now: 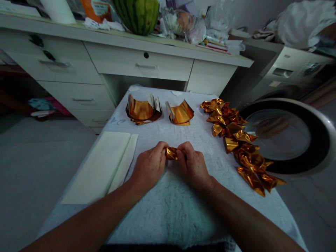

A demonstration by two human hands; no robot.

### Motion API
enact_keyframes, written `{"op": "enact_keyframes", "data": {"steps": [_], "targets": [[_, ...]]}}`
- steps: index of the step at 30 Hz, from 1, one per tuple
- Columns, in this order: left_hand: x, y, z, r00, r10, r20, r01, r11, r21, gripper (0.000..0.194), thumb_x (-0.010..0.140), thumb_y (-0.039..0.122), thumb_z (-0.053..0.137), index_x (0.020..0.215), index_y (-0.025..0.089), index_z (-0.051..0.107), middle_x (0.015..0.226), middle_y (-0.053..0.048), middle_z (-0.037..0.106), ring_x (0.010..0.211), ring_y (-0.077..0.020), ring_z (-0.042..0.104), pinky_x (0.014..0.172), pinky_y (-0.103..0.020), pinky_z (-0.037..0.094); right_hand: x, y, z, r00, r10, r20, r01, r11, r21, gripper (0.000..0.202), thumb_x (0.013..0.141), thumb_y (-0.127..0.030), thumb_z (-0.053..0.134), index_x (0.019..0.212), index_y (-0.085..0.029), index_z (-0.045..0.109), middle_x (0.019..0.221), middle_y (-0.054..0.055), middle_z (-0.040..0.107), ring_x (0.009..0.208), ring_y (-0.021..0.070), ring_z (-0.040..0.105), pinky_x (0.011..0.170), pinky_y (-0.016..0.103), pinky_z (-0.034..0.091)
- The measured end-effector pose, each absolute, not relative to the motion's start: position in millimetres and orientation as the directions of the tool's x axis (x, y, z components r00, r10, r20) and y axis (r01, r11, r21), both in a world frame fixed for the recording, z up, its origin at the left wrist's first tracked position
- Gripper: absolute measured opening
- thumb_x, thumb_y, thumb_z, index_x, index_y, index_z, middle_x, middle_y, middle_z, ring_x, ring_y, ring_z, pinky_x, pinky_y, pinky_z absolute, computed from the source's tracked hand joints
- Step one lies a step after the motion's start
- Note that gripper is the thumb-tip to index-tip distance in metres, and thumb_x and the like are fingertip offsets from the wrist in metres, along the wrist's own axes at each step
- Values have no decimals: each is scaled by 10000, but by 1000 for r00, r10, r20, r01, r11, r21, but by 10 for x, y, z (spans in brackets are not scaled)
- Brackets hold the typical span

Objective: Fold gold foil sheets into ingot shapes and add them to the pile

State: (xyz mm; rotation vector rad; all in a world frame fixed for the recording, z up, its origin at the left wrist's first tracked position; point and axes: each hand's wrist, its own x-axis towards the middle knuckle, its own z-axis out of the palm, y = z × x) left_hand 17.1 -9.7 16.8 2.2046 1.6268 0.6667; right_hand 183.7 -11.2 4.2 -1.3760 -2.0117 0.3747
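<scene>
A small piece of folded gold foil paper (pixel 171 153) is stretched between my two hands, just above the cloth-covered table (pixel 168 210). My left hand (pixel 151 161) pinches its left end, and my right hand (pixel 193 163) grips the right end with curled fingers. Beyond them stand two curved stacks of gold foil sheets, a thicker stack (pixel 141 110) on the left and a thinner stack (pixel 181 113) on the right. Folded gold foil pieces (pixel 231 129) lie in a long heap along the table's right side. The fingertips partly hide the ends of the held piece.
Pale paper sheets (pixel 101 166) lie by my left forearm. Behind the table is a white desk with drawers (pixel 141 63), bearing a watermelon (pixel 139 15) and clutter. A washing machine's open round door (pixel 286 134) stands close to the table's right edge.
</scene>
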Motion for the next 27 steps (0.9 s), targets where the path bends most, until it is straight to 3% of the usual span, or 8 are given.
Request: {"op": "enact_keyframes", "data": {"steps": [7, 15, 27], "targets": [[183, -105, 145, 257, 948, 188, 806, -318, 499, 199, 923, 159, 368, 995, 212, 546, 710, 7, 678, 612, -171, 660, 560, -258, 431, 1831, -124, 32, -281, 873, 400, 749, 460, -478, 110, 962, -232, 373, 915, -214, 471, 667, -4, 631, 548, 147, 610, 540, 226, 381], [198, -127, 95, 291, 914, 282, 764, -399, 506, 210, 944, 168, 357, 1036, 208, 541, 769, -12, 700, 673, -173, 679, 607, -268, 470, 1850, -109, 92, -112, 931, 348, 695, 324, -642, 113, 960, -241, 405, 964, -207, 513, 609, -33, 613, 484, 124, 563, 506, 215, 367], [178, -120, 168, 227, 934, 277, 759, -348, 550, 184, 949, 203, 365, 1001, 220, 541, 733, 8, 687, 648, -168, 685, 587, -257, 452, 1837, -138, 66, -210, 897, 389, 695, 416, -586, 106, 967, -224, 397, 1011, -211, 492, 669, -18, 652, 533, 132, 607, 545, 222, 397]]}}
